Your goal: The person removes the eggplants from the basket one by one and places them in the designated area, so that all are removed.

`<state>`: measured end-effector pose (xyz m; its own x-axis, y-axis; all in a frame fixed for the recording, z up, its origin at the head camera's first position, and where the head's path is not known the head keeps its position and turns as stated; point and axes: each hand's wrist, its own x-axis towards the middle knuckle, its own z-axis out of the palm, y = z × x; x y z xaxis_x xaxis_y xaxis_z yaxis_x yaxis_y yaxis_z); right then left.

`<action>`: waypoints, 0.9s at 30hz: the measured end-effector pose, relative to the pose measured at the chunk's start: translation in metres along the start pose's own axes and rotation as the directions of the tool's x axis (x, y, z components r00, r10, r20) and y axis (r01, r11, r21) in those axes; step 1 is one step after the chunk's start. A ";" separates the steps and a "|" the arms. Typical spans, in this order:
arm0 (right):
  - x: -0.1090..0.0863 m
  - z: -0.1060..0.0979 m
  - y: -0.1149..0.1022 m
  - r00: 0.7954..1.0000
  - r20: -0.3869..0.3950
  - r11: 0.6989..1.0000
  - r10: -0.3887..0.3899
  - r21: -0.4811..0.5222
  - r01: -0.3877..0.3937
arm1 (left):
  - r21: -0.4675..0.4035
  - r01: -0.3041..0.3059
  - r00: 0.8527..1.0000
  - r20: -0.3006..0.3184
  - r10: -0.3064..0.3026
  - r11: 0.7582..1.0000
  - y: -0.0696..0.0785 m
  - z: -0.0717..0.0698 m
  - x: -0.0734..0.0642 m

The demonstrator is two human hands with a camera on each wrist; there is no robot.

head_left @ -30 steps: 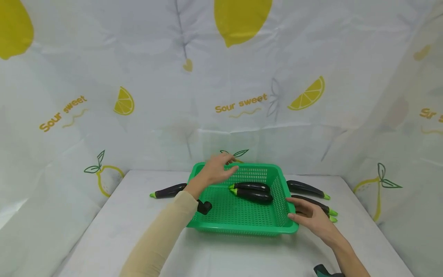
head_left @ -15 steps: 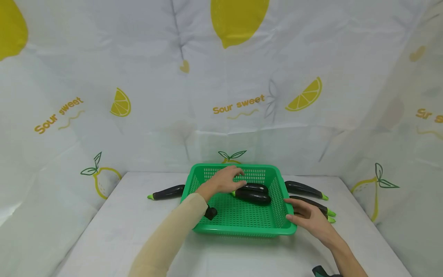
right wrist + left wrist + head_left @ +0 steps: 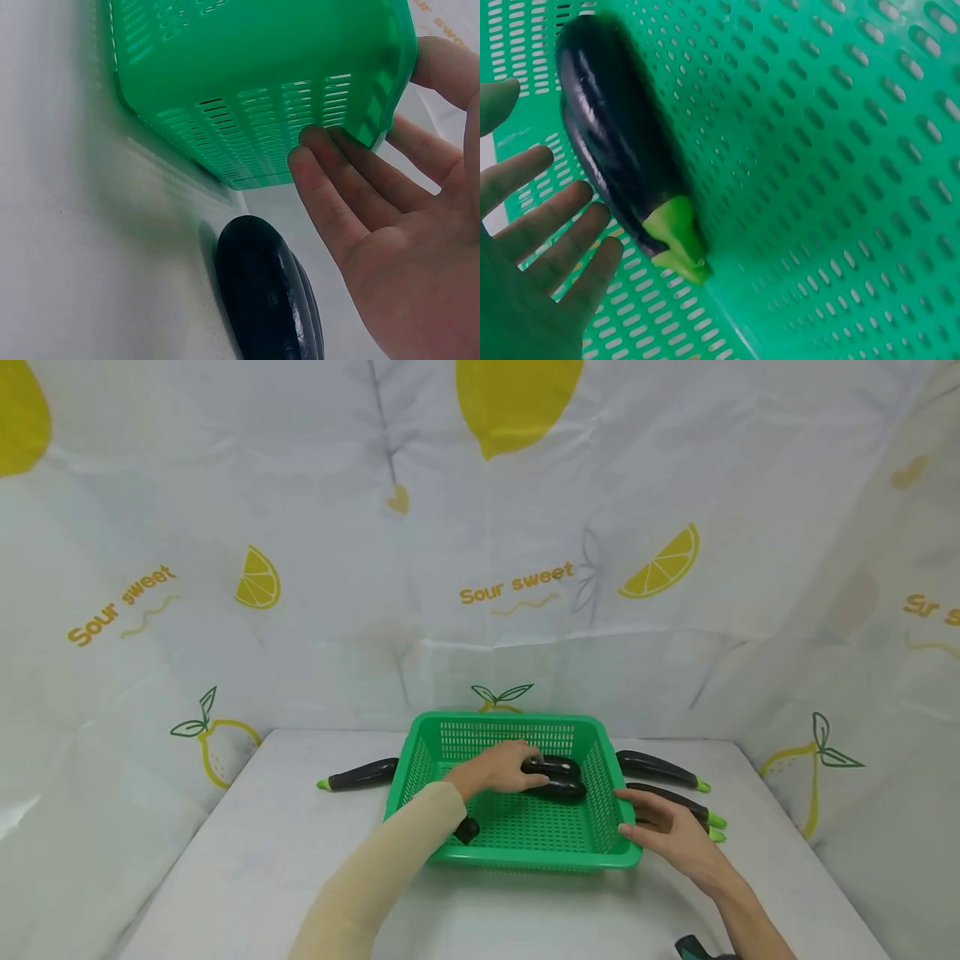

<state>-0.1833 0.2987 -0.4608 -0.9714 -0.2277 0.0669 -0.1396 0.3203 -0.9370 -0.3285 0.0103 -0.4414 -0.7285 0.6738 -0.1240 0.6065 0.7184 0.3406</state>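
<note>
Two dark purple eggplants [image 3: 615, 120] with green caps lie side by side in a green plastic basket [image 3: 525, 857]. My left hand [image 3: 504, 767] reaches inside over their cap ends; in the left wrist view its fingers [image 3: 566, 244] are spread beside them, holding nothing. At the basket's right side my right hand [image 3: 671, 835] holds the rim. Its thumb and index tips sit at the rim, and the other fingers [image 3: 337, 199] lie along the outer wall in the right wrist view.
Several more eggplants [image 3: 660, 768] lie on the white table [image 3: 247, 860] right of the basket, below and behind my right hand. Another eggplant [image 3: 363, 775] lies left of the basket. A lemon-print sheet [image 3: 360, 610] hangs behind and at both sides.
My left hand has moved right and down, from above the basket's back left part to the two eggplants inside. My right hand has stayed at the rim.
</note>
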 end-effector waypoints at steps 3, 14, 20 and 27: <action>0.000 0.000 0.000 1.000 0.006 1.000 -0.001 0.004 0.001 | -0.007 0.015 1.000 0.022 -0.015 1.000 0.001 0.005 0.001; 0.000 0.000 -0.001 1.000 0.010 1.000 0.000 0.008 0.000 | 0.028 0.040 0.998 0.049 -0.042 0.999 0.001 0.011 0.005; 0.000 0.000 -0.002 1.000 0.001 1.000 0.006 -0.014 -0.006 | 0.052 0.042 0.998 0.036 -0.044 0.998 0.005 0.012 0.007; 0.000 -0.001 -0.001 1.000 0.015 1.000 -0.002 -0.006 0.002 | 0.111 0.046 0.998 0.048 -0.051 0.993 0.009 0.014 0.010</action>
<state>-0.1832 0.2993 -0.4599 -0.9682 -0.2419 0.0636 -0.1427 0.3256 -0.9347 -0.3258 0.0265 -0.4527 -0.7425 0.6435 -0.1861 0.6040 0.7633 0.2293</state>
